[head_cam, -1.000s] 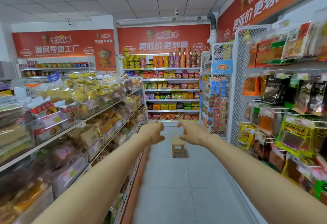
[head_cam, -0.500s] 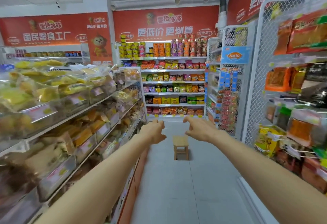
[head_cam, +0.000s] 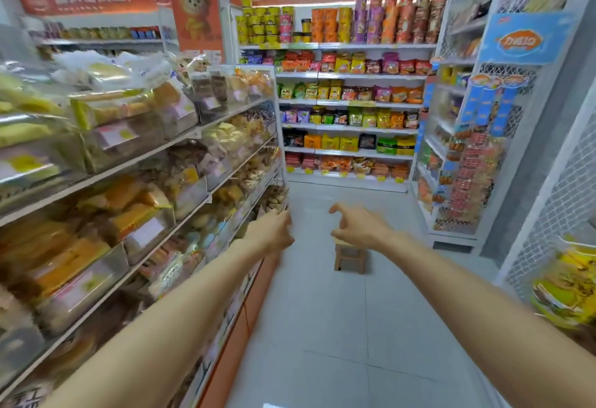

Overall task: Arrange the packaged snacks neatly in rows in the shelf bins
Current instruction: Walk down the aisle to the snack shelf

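1. Nearest, at the left: shelf bins (head_cam: 106,278) on tiered shelves, crammed with packaged snacks (head_cam: 129,211) in yellow and orange wrappers, heaped loosely rather than lined up; much of it blurred.
2. Further out: left hand (head_cam: 272,233) at the far end of those shelves, back turned to the camera, fingers tucked out of sight. Cannot tell whether curled round a packet or merely touching the shelf edge.
3. Beside it, out over the floor (head_cam: 316,327): right hand (head_cam: 358,227), fingers spread and bent, thumb apart, holding nothing.
4. Just beyond the right hand: a small wooden stool (head_cam: 350,257) standing in the aisle.
5. Farthest: back shelves (head_cam: 348,103) of bright packets, already in tidy rows.
6. Judged as the approach step, with no packet plainly in hand. Next calls for turning to one left bin, gripping loose packets and standing them side by side.
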`<state>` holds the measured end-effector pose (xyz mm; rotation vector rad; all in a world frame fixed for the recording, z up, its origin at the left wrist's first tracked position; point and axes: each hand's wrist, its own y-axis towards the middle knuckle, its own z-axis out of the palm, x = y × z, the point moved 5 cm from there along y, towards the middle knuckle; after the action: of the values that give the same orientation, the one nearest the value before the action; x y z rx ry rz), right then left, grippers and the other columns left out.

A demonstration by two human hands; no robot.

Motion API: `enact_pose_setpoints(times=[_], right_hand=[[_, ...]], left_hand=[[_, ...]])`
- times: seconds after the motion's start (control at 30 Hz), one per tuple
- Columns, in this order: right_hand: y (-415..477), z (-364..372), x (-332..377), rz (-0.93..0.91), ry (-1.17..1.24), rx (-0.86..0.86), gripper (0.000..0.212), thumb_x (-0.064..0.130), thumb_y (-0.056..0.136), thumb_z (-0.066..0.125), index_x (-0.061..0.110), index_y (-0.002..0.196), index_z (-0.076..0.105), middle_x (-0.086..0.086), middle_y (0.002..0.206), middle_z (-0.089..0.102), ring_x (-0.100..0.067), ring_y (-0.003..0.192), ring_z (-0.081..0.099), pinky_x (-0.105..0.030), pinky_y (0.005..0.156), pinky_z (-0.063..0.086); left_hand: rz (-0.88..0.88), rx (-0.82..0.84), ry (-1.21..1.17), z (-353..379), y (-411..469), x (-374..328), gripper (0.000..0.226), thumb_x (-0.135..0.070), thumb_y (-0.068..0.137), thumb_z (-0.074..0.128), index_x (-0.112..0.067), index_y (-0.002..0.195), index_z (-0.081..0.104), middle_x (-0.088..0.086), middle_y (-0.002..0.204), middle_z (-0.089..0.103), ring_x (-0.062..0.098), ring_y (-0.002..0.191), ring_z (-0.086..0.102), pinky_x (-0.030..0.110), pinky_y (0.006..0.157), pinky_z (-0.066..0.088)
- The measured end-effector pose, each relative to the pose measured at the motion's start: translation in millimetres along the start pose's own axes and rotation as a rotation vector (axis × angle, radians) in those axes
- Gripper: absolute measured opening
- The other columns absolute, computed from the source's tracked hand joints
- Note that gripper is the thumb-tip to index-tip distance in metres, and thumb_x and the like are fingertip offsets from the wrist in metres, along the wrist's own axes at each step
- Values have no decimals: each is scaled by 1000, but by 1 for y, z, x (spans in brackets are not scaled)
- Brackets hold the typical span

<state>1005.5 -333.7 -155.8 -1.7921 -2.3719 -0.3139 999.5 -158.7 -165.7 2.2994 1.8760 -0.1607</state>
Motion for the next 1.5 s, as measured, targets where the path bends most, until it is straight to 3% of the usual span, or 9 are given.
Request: enact_pose_setpoints(times=[0.3,0.43,0.6,0.73,0.87,1.03,1.17,1.37,1.5], right_hand=[[215,60,-53,5,38,77,49,35,89,56,26,133,38,-1,115,61,-22,110,54,-34,86,41],[300,95,-75,24,73,154,48,33,87,55,26,132,39,-1,110,64,-23,110,54,-35,88,43],[398,120,-104,38,85,211,48,33,88,55,25,132,40,-3,113,62,-24,108,55,-38,89,46],[484,147,-122,-15,113,260,48,31,87,57,20,131,41,-10,114,62,-29,106,56,-43,91,45],[568,180,-138,-104,99,309,40,29,88,56,18,124,42,-7,107,64,-29,101,57,-42,85,47],[674,214,-173,-198,101,389,43,30,90,54,16,129,40,-9,113,62,-31,106,55,-42,89,46],[748,221,-201,-251,81,451,43,29,91,52,15,130,41,-9,117,60,-29,108,54,-39,88,45],[847,245,-230,-294,120,570,44,28,91,52,18,131,41,-10,122,58,-29,111,54,-38,90,45],[903,270,-244,-310,143,645,42,29,91,53,17,130,43,-11,122,58,-29,112,53,-35,91,44]], left_hand=[[-22,48,-129,65,211,88,42,-23,85,60,-10,123,46,11,124,49,28,113,50,35,89,42],[-55,140,-105,101,295,125,40,-18,84,61,-3,117,47,13,116,54,25,114,50,41,102,31],[-88,173,-118,132,389,152,51,-22,87,57,-10,133,40,9,134,46,25,123,46,36,95,42],[-151,146,-139,157,453,169,53,-25,86,56,-13,134,38,9,131,47,29,118,48,40,91,45],[-220,147,-163,185,523,190,46,-27,87,58,-12,129,44,8,128,51,27,116,51,39,90,45],[-278,192,-62,206,619,211,33,-19,90,49,-9,122,47,10,118,58,27,107,55,34,77,44],[-304,228,-26,216,685,222,29,-23,91,50,-6,113,50,11,116,58,29,104,56,35,78,44],[-536,227,-232,236,766,247,28,-22,88,51,-10,113,50,9,115,58,28,102,57,32,72,42],[-647,236,-311,259,815,266,27,-25,93,45,-10,115,51,8,115,59,28,105,56,31,75,43]])
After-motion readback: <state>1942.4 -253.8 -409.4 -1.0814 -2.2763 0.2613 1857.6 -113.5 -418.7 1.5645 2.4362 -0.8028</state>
